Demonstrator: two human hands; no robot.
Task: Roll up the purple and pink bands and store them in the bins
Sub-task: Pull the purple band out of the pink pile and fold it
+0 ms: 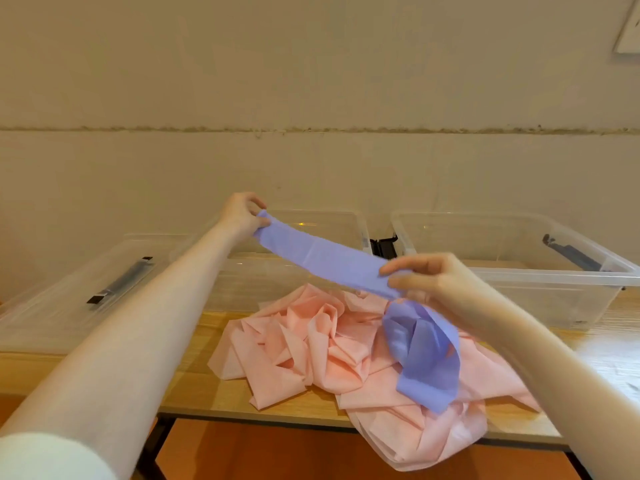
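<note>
A purple band (322, 256) is stretched flat in the air between my two hands. My left hand (244, 213) pinches its far end above the middle bin. My right hand (429, 278) grips it nearer to me, and the rest of the band hangs down in loose loops onto the pile. A crumpled heap of pink bands (311, 344) lies on the wooden table (204, 382), spilling over its front edge. Two clear plastic bins stand behind it: the middle one (332, 220) and the right one (519, 271).
A clear lid with a dark handle (86, 289) lies at the left on the table. A black latch (382, 245) sits between the bins. A plain wall rises right behind the bins. The floor below the table edge is orange-brown.
</note>
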